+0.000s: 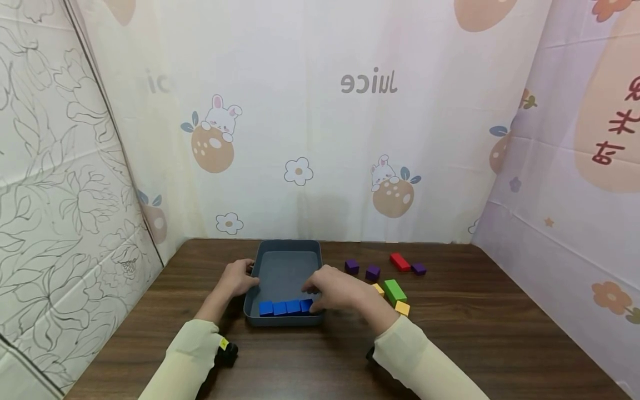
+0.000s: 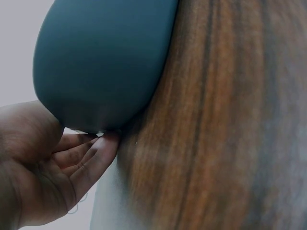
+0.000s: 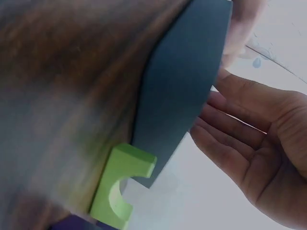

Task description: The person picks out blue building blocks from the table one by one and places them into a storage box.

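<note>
A dark grey tray (image 1: 286, 321) stands on the table with a row of several blue blocks (image 1: 279, 308) along its near side. At the tray's left side my left hand (image 1: 240, 278) grips the rim, thumb over the edge and fingers outside. My right hand (image 1: 337, 289) reaches over the tray's right wall. Its thumb is right at the rightmost blue block (image 1: 306, 305), while the bent fingers stand apart from the thumb above the tray floor. In the right wrist view the tray's outer wall (image 3: 180, 81) hides the blue blocks and part of the fingertips.
Right of the tray lie a green block (image 1: 395, 292) with an arched cutout, a red block (image 1: 399, 262), yellow blocks (image 1: 402, 308) and purple blocks (image 1: 372, 272). Patterned curtains (image 1: 310, 139) stand behind the brown table (image 1: 475, 322) and along its sides.
</note>
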### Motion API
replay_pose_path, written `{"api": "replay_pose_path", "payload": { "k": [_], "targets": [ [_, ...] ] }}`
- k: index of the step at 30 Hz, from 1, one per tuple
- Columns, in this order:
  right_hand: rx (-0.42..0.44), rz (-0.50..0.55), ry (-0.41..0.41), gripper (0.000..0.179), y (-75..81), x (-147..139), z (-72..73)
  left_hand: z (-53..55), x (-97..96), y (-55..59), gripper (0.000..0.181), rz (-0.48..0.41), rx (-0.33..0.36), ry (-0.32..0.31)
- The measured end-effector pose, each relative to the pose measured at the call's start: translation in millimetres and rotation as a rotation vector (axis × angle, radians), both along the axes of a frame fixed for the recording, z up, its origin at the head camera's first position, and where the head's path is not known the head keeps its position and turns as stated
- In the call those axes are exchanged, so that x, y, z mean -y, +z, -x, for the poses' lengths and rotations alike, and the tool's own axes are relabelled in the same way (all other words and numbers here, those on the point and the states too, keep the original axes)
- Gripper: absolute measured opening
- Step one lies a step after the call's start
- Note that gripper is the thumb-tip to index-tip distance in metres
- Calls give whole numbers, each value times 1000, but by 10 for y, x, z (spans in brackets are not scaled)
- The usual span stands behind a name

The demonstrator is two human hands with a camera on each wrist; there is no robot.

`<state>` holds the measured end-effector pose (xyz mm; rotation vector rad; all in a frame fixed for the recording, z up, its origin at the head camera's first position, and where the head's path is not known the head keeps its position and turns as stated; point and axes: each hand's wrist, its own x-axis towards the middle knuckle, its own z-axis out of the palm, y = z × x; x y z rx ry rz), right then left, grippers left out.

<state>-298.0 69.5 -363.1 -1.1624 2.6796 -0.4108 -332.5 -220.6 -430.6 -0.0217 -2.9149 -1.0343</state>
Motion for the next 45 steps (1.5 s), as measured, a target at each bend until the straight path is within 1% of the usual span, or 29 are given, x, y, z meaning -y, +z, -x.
{"api": "replay_pose_path", "payload": {
  "k": [8,14,19,23,27,30,34,38,41,45],
  "targets": [
    [0,23,-22,42,111,-101,16,2,-4,2,57,2,-3,-2],
    [12,49,-15,41,146,-170,37,0,0,0,56,-2,-3,-4],
    [-13,96,-1,35,164,-247,68,9,4,8,55,-4,-3,-9],
    [-37,116,-17,32,204,-308,87,13,4,16,53,-23,-7,-12],
    [-35,107,-26,37,256,-360,87,-14,-8,56,52,-52,-3,-1],
    [-31,106,-30,41,263,-415,90,-42,-34,120,50,-24,-41,20],
    [-51,133,-48,45,252,-512,96,-77,-101,256,49,60,-124,42],
    [-110,136,-102,49,246,-627,88,-109,-195,358,48,114,-180,27],
    [-155,132,-155,56,224,-713,95,-133,-262,404,47,153,-227,12],
    [-194,143,-203,68,176,-800,92,-199,-319,464,49,227,-263,9]
  ]
}}
